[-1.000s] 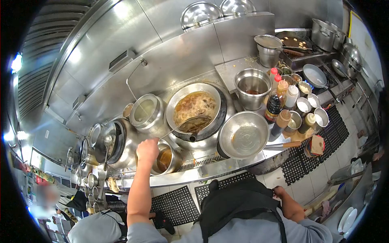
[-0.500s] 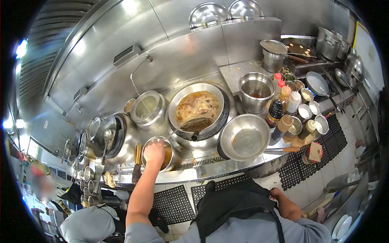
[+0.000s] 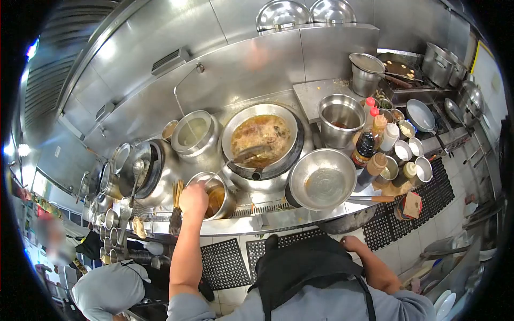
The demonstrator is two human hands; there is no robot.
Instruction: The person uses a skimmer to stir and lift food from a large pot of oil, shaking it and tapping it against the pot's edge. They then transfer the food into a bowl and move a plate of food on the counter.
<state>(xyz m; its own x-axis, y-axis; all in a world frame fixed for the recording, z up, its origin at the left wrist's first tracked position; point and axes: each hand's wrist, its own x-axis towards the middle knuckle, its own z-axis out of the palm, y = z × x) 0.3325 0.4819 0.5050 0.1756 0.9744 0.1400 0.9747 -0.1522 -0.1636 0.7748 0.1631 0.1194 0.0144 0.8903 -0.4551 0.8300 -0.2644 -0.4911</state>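
Note:
My left hand [image 3: 194, 200] is closed around the handle end of a long metal ladle [image 3: 251, 153]. Its bowl dips into bubbling brown oil in a large wok [image 3: 228, 130] on the burner. Below the handle stands a steel pot [image 3: 232, 204] with amber liquid, close beside the hand. Bamboo sticks [image 3: 178, 193] and a dark brush-like end show just left of my wrist. My right hand [image 3: 350, 244] hangs by the right side of my black apron, its fingers curled; nothing shows in it.
Right of the wok sits a pan [image 3: 326, 179] with a wooden handle. Behind it are a deep steel pot [image 3: 342, 115], sauce bottles [image 3: 365, 147] and small seasoning bowls. A lidless pot [image 3: 194, 136] stands left under the faucet. Another person [image 3: 110, 289] bends at lower left.
My left hand has shifted slightly left, and the ladle's bowl has moved up and left within the wok. My right hand sits a little further left. The view has shifted slightly.

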